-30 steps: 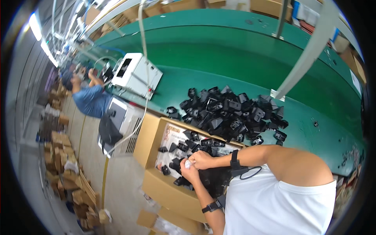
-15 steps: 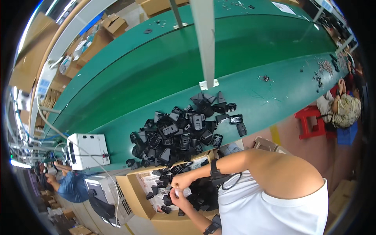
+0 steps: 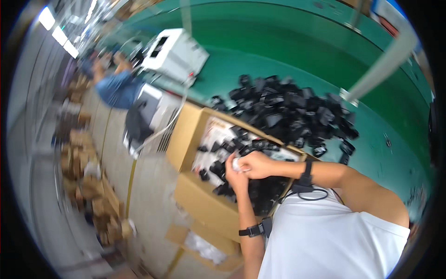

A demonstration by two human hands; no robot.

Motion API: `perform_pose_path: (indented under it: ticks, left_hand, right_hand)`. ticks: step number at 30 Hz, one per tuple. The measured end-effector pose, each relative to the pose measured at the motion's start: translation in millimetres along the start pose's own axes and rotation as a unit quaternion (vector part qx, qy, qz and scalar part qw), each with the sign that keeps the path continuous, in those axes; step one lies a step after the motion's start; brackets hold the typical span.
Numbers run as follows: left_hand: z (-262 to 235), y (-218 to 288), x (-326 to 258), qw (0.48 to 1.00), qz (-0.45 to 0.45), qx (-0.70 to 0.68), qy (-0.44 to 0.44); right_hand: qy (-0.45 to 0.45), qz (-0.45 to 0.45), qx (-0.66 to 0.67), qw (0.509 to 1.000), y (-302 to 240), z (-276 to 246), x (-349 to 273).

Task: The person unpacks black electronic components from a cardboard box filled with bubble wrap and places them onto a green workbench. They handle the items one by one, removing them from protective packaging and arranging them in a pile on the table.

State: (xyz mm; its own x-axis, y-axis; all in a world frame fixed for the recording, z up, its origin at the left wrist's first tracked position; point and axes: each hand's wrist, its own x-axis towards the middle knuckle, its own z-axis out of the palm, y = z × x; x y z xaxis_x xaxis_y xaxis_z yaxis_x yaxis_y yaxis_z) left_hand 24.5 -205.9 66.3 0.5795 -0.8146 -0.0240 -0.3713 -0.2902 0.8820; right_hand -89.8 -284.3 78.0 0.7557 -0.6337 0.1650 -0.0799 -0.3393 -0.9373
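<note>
Both my hands meet over an open cardboard box (image 3: 206, 197) that holds many black plastic housings. My left hand (image 3: 235, 176) is closed around a small whitish, partly translucent thing (image 3: 236, 164); its kind is too blurred to name. My right hand (image 3: 258, 165) presses against the same thing from the right, fingers closed on it. Below the hands lie loose black plastic housings (image 3: 218, 168) on a printed white sheet inside the box. A big heap of similar black housings (image 3: 297, 109) rests on the green bench (image 3: 223, 65) just beyond the box.
A white machine (image 3: 174, 53) stands on the bench at the left. A grey unit with a dark cloth (image 3: 139, 118) is left of the box. Another carton with clear plastic (image 3: 204, 246) sits below. A metal post (image 3: 383, 65) rises at right. A person in blue (image 3: 118, 88) is farther off.
My view has swung left, so bench, heap and box appear shifted right and tilted. Both hands remain together on the whitish thing above the box.
</note>
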Motion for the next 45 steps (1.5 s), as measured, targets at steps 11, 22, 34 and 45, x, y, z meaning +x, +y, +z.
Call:
perform_pose_path:
  ticks: [11, 22, 34, 45]
  left_hand:
    - [-42.6, -37.0, -53.6, 0.919, -0.212, -0.319, 0.095]
    - [-146.6, -51.0, -140.3, 0.916, -0.103, -0.093, 0.376]
    - [-390.1, -84.4, -345.0, 0.477, -0.562, 0.351, 0.577]
    - [-349.3, 84.1, -359.6, 0.686, -0.097, 0.314, 0.649]
  right_hand:
    - [-0.059, -0.048, -0.074, 0.994, -21.1, 57.1, 19.1]
    - [-0.413, 0.182, 0.273, 0.850, -44.1, 70.4, 32.0]
    - [-0.370, 0.209, 0.077, 0.902, 6.0, 66.2, 29.8]
    - [-0.422, 0.152, -0.127, 0.885, 37.1, 26.9, 8.9]
